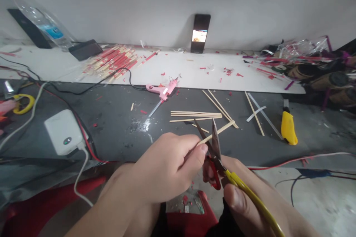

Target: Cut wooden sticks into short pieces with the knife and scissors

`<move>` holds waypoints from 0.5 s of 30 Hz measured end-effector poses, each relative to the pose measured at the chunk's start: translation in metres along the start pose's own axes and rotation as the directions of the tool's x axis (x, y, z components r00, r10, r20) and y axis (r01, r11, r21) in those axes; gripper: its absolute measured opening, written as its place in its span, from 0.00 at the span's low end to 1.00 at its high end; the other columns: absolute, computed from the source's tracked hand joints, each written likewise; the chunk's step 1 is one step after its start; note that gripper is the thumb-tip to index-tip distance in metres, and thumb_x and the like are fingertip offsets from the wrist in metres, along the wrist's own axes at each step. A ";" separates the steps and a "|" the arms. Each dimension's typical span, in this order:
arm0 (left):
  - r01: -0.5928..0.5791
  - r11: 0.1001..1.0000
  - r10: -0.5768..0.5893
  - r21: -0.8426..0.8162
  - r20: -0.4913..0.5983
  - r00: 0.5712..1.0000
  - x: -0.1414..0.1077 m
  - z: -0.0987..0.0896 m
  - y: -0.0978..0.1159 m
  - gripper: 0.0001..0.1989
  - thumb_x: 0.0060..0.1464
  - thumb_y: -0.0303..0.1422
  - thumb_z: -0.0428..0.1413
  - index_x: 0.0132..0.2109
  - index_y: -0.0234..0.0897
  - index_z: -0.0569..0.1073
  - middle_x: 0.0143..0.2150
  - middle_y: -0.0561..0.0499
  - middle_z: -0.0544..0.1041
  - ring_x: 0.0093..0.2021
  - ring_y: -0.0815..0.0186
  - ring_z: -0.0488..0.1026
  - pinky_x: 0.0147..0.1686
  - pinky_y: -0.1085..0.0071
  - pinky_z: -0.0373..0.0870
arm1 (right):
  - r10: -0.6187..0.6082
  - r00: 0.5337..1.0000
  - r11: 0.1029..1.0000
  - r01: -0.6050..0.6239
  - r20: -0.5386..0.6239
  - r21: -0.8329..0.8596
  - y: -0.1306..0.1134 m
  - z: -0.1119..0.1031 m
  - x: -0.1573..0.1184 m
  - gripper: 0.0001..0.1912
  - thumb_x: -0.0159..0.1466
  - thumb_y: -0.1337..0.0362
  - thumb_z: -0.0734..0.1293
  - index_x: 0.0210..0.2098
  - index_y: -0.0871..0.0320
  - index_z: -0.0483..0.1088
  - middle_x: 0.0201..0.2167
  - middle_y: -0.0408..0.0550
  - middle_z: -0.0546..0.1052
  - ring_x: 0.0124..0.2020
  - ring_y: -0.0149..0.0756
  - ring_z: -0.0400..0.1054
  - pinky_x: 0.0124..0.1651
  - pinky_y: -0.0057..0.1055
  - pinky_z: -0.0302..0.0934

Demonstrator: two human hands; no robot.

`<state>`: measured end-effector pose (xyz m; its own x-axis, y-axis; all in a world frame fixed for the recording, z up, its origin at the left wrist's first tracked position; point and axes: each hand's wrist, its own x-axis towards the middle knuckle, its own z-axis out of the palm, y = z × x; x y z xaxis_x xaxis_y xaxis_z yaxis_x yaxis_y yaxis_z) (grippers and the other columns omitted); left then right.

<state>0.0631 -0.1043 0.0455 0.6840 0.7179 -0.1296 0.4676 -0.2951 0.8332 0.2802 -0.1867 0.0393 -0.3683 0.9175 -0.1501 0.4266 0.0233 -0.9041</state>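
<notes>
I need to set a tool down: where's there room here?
The dark board between the white charger and pink glue gun has room. Crowded: the loose sticks before you and the red-and-tan stick pile on the white board.

The bare left hand and right hand have short, trimmed nails, and both forearms are bare. Black clothing shows below them, between the arms.

We note the near end of the wooden stick hidden inside the left hand; the yellow scissors handle runs off the bottom edge; the phone screen is too small to read.
</notes>
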 end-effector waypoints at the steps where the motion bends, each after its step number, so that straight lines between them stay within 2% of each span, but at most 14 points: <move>1: -0.001 1.000 0.001 -0.003 0.006 1.000 0.000 0.000 0.000 0.21 0.72 0.41 0.46 0.29 0.38 0.58 0.22 0.59 0.59 0.23 0.72 0.55 0.24 0.69 0.50 | -0.004 1.000 1.000 0.004 0.025 -0.001 0.000 0.000 0.000 0.20 0.70 0.47 0.62 0.55 0.49 0.72 0.47 0.49 0.80 0.42 0.44 0.75 0.41 0.35 0.72; 5: 0.005 1.000 -0.005 -0.008 0.033 0.999 0.000 -0.001 0.004 0.22 0.72 0.41 0.46 0.28 0.38 0.59 0.22 0.59 0.61 0.23 0.72 0.57 0.24 0.69 0.51 | 0.020 1.000 0.999 -0.020 -0.011 -0.041 0.006 0.000 0.001 0.23 0.68 0.46 0.66 0.58 0.49 0.70 0.51 0.52 0.78 0.47 0.48 0.74 0.44 0.38 0.72; 9: 0.035 0.999 -0.034 -0.027 0.058 0.998 0.000 -0.001 0.007 0.23 0.73 0.42 0.45 0.28 0.38 0.59 0.22 0.59 0.63 0.24 0.72 0.58 0.25 0.69 0.52 | -0.028 0.999 0.999 0.028 -0.019 -0.032 0.010 0.000 0.005 0.26 0.67 0.41 0.66 0.56 0.50 0.72 0.49 0.53 0.78 0.46 0.48 0.74 0.48 0.41 0.71; 15: 0.098 0.994 -0.094 -0.050 0.089 0.992 0.000 0.001 0.007 0.24 0.74 0.44 0.42 0.29 0.38 0.61 0.24 0.58 0.65 0.25 0.71 0.60 0.26 0.69 0.54 | -0.069 0.998 0.997 0.068 -0.017 -0.027 0.008 -0.001 0.011 0.24 0.67 0.43 0.67 0.53 0.52 0.73 0.43 0.51 0.79 0.39 0.42 0.73 0.42 0.35 0.70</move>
<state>0.0673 -0.1068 0.0512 0.6840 0.6837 -0.2542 0.5040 -0.1912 0.8423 0.2807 -0.1763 0.0308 -0.3830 0.9202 -0.0811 0.4226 0.0965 -0.9012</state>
